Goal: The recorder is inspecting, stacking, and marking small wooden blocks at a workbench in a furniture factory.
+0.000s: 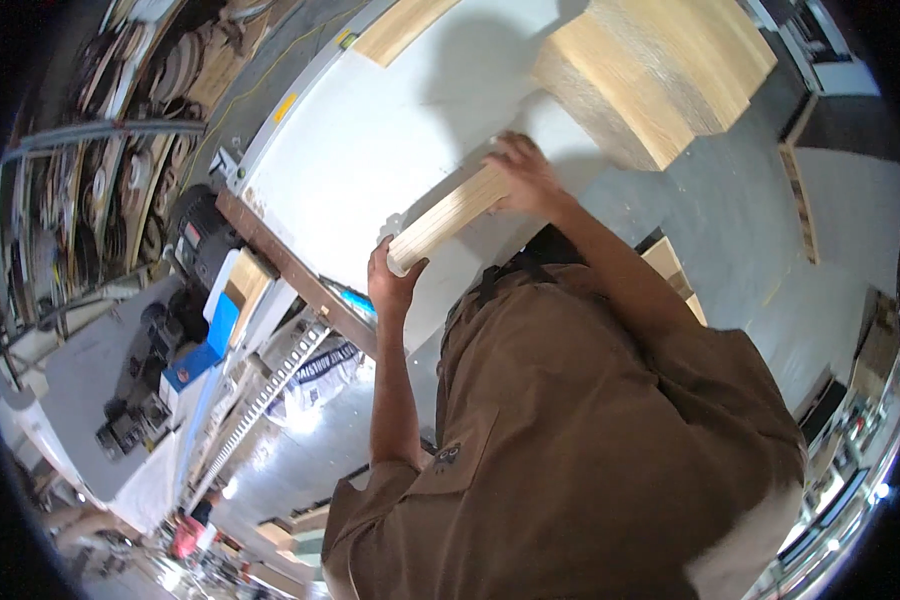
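Observation:
A pale wooden board (448, 217) lies slantwise between my two hands, over the white tabletop (370, 130). At its near left end my left hand (394, 275) grips it, thumb on one side and fingers on the other. My right hand (525, 175) is closed around the far right end, its fingers bent over the edge. The board's grain runs lengthwise. Its underside is hidden, so I cannot tell whether it touches the table. Beyond my right hand, stacked wooden boards (660, 70) stand at the table's far right.
Another wooden piece (402, 28) rests at the table's far edge. A brown edge strip (290, 270) borders the table's left end, with a dark motor (208, 232) beside it. Shelves of curved wooden forms (120, 190) stand at the left. Grey floor (730, 240) lies to the right.

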Action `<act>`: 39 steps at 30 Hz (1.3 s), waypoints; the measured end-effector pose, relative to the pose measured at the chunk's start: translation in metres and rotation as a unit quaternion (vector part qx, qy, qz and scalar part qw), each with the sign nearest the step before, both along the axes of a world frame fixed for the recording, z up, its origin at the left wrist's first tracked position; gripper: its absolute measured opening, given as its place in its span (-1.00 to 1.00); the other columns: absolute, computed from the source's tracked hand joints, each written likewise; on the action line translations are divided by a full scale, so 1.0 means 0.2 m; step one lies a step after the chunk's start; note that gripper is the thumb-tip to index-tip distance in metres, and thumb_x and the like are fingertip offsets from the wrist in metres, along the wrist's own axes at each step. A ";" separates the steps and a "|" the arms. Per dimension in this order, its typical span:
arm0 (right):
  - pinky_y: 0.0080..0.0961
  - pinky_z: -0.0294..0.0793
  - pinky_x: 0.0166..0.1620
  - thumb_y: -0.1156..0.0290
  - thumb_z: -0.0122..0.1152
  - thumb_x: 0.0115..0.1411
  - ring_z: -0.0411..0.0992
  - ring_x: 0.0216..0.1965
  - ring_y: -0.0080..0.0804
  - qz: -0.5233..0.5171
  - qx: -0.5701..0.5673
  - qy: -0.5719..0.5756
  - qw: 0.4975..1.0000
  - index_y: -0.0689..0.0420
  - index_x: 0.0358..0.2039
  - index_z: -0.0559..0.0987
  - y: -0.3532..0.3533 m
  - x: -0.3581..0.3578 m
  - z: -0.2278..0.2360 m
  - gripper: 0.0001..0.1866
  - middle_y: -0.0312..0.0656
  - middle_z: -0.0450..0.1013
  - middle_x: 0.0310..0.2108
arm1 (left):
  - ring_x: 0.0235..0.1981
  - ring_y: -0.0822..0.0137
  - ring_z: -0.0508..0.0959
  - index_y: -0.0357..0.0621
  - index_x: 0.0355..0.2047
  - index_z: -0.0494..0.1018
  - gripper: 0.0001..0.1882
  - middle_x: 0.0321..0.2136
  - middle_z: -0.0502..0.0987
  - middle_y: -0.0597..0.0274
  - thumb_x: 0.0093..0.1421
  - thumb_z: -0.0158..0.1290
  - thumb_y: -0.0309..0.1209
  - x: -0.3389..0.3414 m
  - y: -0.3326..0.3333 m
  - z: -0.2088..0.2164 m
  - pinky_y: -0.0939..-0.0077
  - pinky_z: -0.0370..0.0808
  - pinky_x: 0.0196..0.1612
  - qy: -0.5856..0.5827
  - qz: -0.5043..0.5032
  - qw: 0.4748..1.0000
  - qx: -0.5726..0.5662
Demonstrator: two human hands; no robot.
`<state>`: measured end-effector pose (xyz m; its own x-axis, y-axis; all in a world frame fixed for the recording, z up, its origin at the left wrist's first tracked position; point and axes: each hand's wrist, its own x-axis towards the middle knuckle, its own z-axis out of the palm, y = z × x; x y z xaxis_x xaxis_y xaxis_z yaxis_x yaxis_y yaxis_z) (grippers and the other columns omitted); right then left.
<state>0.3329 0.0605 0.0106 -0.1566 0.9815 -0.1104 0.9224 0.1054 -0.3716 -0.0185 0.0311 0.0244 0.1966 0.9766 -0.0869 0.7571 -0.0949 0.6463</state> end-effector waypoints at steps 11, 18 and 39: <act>-0.12 0.11 0.52 0.15 0.70 -0.04 0.10 0.50 0.15 -0.072 -0.035 0.310 0.948 0.22 0.57 -0.07 -0.09 0.15 -0.14 0.37 0.25 0.06 0.51 | 0.39 0.17 0.31 -0.36 0.57 -0.26 0.11 0.41 0.23 -0.06 0.26 0.30 -0.58 0.23 -0.10 0.08 0.27 0.26 0.44 -0.445 0.189 0.851 -0.207; -0.22 0.24 0.45 0.29 0.66 0.04 0.14 0.50 -0.07 -0.090 -0.080 0.402 0.908 0.13 0.59 -0.05 -0.11 0.14 -0.15 0.28 0.17 0.12 0.50 | 0.39 0.17 0.30 -0.36 0.57 -0.25 0.06 0.42 0.21 -0.06 0.33 0.27 -0.48 0.21 -0.11 0.00 0.27 0.28 0.42 -0.416 0.165 0.878 -0.170; 0.00 -0.06 0.59 0.12 0.58 0.03 0.03 0.54 -0.05 0.088 0.069 0.027 0.993 -0.07 0.56 0.09 -0.02 -0.09 0.09 0.15 -0.08 0.16 0.48 | 0.45 -0.31 0.18 -0.37 0.52 -0.05 0.32 0.46 0.12 -0.40 0.01 0.47 0.07 -0.69 0.55 0.04 -0.22 0.10 0.48 0.206 0.010 0.971 0.124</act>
